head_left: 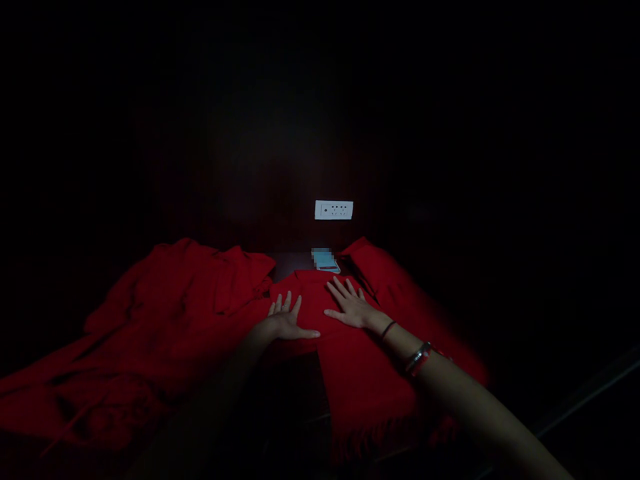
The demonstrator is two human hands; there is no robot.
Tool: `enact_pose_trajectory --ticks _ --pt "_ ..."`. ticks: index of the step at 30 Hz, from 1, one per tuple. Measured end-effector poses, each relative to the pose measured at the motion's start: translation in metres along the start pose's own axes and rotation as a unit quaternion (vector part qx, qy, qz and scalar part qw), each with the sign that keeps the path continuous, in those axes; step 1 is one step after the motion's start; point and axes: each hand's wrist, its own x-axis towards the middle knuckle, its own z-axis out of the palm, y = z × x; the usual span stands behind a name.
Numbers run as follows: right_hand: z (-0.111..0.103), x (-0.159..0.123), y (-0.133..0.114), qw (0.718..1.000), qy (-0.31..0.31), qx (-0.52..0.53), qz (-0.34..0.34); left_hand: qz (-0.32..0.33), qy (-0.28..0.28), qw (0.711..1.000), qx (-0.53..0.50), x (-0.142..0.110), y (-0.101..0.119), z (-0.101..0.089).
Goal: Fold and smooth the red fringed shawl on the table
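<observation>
A red fringed scarf lies spread in front of me, its fringe hanging down toward the near side. My left hand rests on the red cloth with its fingers stretched out and thumb pointing right; a ring shows on one finger. To the right, my right hand lies flat on the same cloth, fingers spread. Neither hand grips anything. A dark band and a silver bracelet circle my right wrist and forearm.
Heaped red cloth fills the left side. Another folded red cloth lies at the right. Behind the scarf sits a small light-blue flat item, partly pixelated. A white socket panel is on the dark wall. Most surroundings are too dark to make out.
</observation>
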Motion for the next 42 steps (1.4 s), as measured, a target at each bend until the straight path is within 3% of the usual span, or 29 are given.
enact_pose_trajectory --ticks 3,8,12,15,20,24,28,32,37,42 --pt "0.000 -0.003 0.003 0.999 -0.054 -0.003 0.002 0.002 -0.005 1.000 -0.002 0.001 -0.001 0.001" --pt "-0.006 0.014 -0.002 0.989 -0.128 -0.002 0.070 0.007 0.000 1.000 0.000 0.000 -0.001 0.000" --pt "-0.002 0.022 -0.010 0.988 -0.099 0.003 0.117 0.012 0.005 1.000 -0.008 -0.003 0.002 -0.002" --pt "0.003 0.021 -0.011 0.991 -0.072 0.003 0.110 0.023 0.011 1.000 -0.016 -0.005 -0.002 -0.002" --pt "0.003 0.016 -0.013 0.993 -0.044 0.001 0.106 -0.055 0.085 0.995 -0.020 -0.007 -0.022 0.003" --pt "0.000 0.012 -0.024 0.999 0.020 -0.011 0.024 -0.064 0.083 0.994 -0.006 -0.006 -0.031 0.005" --pt "0.004 0.009 -0.034 0.999 -0.035 0.004 -0.003 -0.071 0.070 0.995 -0.001 -0.002 -0.032 0.006" --pt "0.006 0.009 -0.034 0.999 -0.042 0.007 0.003 -0.074 0.078 0.994 0.005 0.001 -0.034 0.011" --pt "-0.014 0.019 -0.027 0.998 -0.047 0.031 -0.025 -0.069 0.081 0.994 -0.022 0.000 -0.036 0.005" --pt "-0.038 0.042 -0.019 0.996 0.075 0.014 -0.040 -0.075 0.180 0.979 -0.050 0.016 -0.033 -0.017"
